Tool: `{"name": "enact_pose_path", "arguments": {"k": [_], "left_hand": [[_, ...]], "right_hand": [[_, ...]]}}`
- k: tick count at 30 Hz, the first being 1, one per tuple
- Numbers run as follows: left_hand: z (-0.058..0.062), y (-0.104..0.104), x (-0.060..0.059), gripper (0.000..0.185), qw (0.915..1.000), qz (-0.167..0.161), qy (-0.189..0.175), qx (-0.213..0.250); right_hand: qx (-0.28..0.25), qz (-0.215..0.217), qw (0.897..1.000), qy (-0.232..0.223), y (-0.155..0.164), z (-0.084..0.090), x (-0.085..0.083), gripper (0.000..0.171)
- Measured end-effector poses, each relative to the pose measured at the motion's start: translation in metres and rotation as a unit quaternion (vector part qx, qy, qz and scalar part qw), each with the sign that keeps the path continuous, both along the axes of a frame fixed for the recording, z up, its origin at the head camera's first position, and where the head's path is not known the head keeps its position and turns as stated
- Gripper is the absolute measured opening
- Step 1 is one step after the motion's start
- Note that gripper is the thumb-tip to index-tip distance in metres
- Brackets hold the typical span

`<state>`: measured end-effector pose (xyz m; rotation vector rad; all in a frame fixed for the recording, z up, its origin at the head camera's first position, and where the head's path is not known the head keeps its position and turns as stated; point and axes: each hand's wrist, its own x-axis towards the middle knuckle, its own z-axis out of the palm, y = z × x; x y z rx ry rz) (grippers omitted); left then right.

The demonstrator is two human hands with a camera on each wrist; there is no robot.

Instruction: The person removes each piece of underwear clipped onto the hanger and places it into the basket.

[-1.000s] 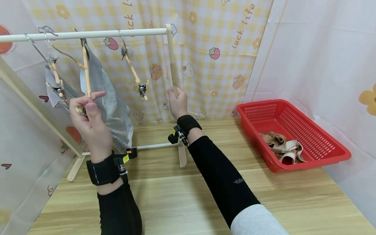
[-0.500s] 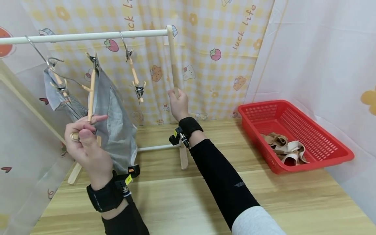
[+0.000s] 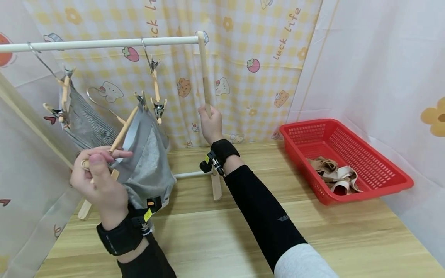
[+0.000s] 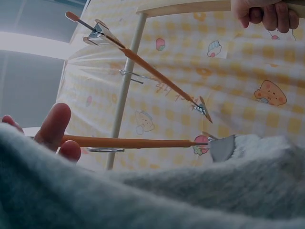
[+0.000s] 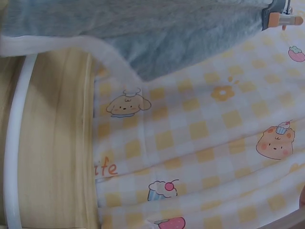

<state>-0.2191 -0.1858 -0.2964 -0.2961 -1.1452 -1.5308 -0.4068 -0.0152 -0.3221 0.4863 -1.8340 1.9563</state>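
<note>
My left hand (image 3: 101, 181) pinches one end of a wooden clip hanger (image 3: 124, 129), and its metal hook stands below the rail, off it. From this hanger hangs a light grey garment (image 3: 147, 162), clipped at the far end. The near clip is mostly hidden by my fingers. In the left wrist view, the hanger bar runs level from my fingertips (image 4: 55, 121) above blurred grey cloth. My right hand (image 3: 211, 122) grips the wooden upright (image 3: 204, 73) at the right end of the garment rack.
On the white rail (image 3: 104, 43) hang a bare clip hanger (image 3: 156, 87) and, at left, another hanger (image 3: 65, 94) bearing a striped grey garment (image 3: 92, 121). A red basket (image 3: 377, 154) with brown and white strips (image 3: 342, 179) stands on the wooden table (image 3: 222, 231) at right.
My left hand has brought the hanger with the grey garment down off the rail, tilting it rightward. The striped garment has swung more into view. My right hand stays on the upright.
</note>
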Motion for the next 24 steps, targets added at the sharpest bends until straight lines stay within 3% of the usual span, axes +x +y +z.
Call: {"name": "enact_pose_path", "arguments": {"k": [12,19,22,24], "left_hand": [[-0.002,-0.004,0.01,0.032,0.9989,-0.043,0.013,-0.014],[0.001,-0.01,0.013,0.034,0.9938,-0.108,0.015,-0.024],[0.002,-0.012,0.015,0.036,0.9895,-0.141,0.019,-0.03],[0.002,-0.013,0.017,0.037,0.9859,-0.162,0.018,-0.035]], "right_hand": [[0.03,0.017,0.999,-0.024,-0.001,-0.003,0.003,0.041],[0.138,0.031,0.99,-0.029,0.02,0.003,0.012,0.021],[0.152,0.027,0.987,-0.037,0.04,-0.004,0.02,0.039],[0.131,0.016,0.991,-0.035,0.054,-0.011,0.026,0.048]]}}
